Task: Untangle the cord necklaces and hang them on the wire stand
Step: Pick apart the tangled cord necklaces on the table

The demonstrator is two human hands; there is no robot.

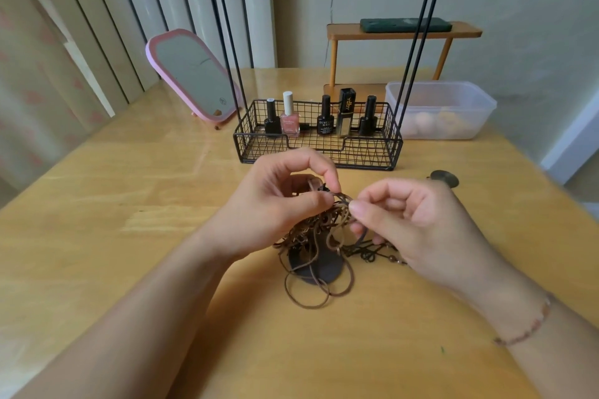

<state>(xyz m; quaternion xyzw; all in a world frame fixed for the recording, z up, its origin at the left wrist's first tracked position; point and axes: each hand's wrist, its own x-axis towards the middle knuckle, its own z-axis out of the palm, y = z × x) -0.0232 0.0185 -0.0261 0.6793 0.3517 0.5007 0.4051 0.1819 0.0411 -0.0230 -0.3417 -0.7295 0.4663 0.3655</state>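
Where the yellow wooden tabletop (129, 204) meets pale curtains and a plain wall, two hands work at its middle. The left hand (275, 201) pinches a knot in the tangled brown cord necklaces (319, 243) between thumb and forefinger; the right hand (411, 220), fingers curled, pinches a strand just beside it. The tangle hangs below both hands onto the tabletop, over a dark disc (319, 267). Beyond the hands stands one black wire stand (319, 146), its basket holding five bottles (324, 120). One pink mirror (194, 78) lies beyond the left hand, one plastic tub (444, 110) beyond the right.
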